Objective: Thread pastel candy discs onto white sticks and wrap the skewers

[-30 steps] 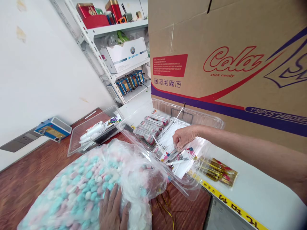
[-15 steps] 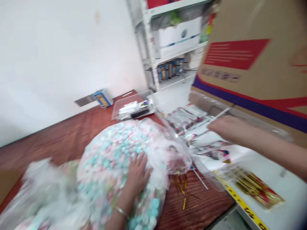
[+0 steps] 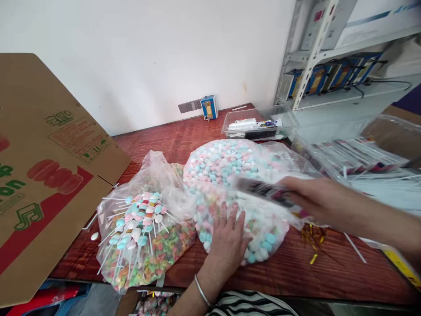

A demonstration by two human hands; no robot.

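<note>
Two hands worked over a red-brown wooden table. Nearest, the left hand lay flat, fingers spread, on the big clear bag of pink, white and blue candies, a bangle on its wrist. At about three o'clock from it, the right hand was closed around a thin printed packet (blurred, so its print could not be read), held just above the bag's right side. At nine o'clock from the left hand sat a smaller bag of lollipops, white sticks poking out, with a brown cardboard flap beyond it. Gold twist ties lay at four o'clock. Farther off, at one o'clock, stood a clear plastic tray; past it, a metal shelf and a small blue box against the wall.
</note>
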